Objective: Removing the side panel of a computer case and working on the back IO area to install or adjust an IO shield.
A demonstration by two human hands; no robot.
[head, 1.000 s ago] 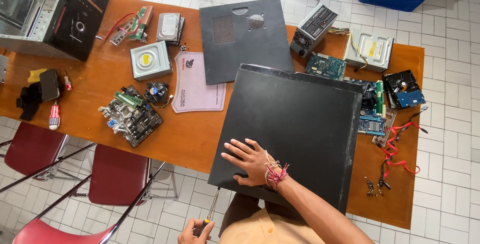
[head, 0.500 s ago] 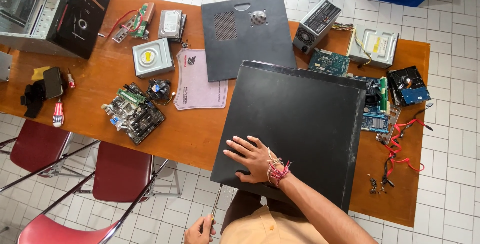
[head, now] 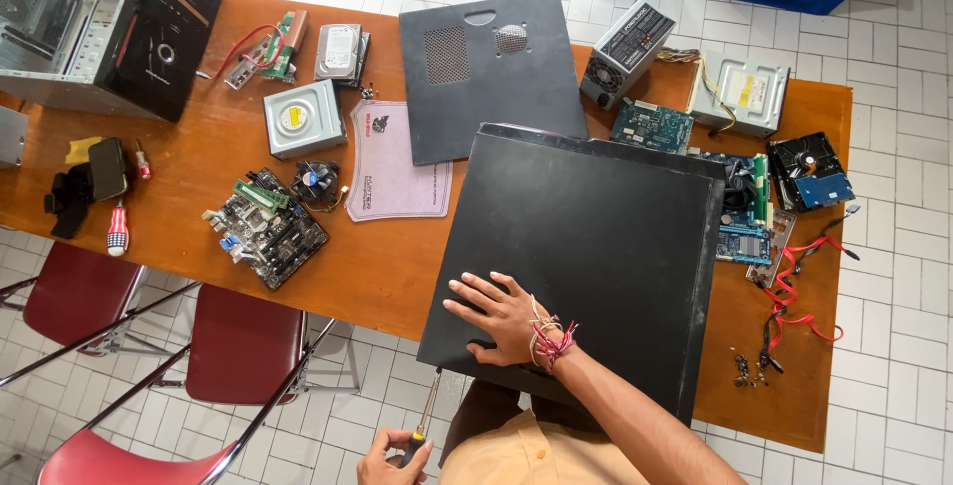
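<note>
A large black computer case [head: 596,247] lies on its side on the wooden table [head: 377,267], its near corner hanging past the table's front edge. My right hand [head: 501,316], with a thread bracelet at the wrist, rests flat and spread on the case's side panel near that corner. Below the table edge, my left hand [head: 390,462] is closed around the handle of a screwdriver [head: 425,415] whose shaft points up toward the case's lower left corner.
A loose black side panel [head: 491,73], a motherboard [head: 266,229], a cooler fan [head: 315,182], an optical drive [head: 303,118], a hard drive [head: 340,51], a power supply [head: 627,51] and circuit boards [head: 745,217] cover the table. Another open case [head: 109,28] stands far left. Red chairs [head: 238,346] sit at the near left.
The view has shifted slightly. My right hand stays flat on the case and my left hand keeps the screwdriver low by the case corner.
</note>
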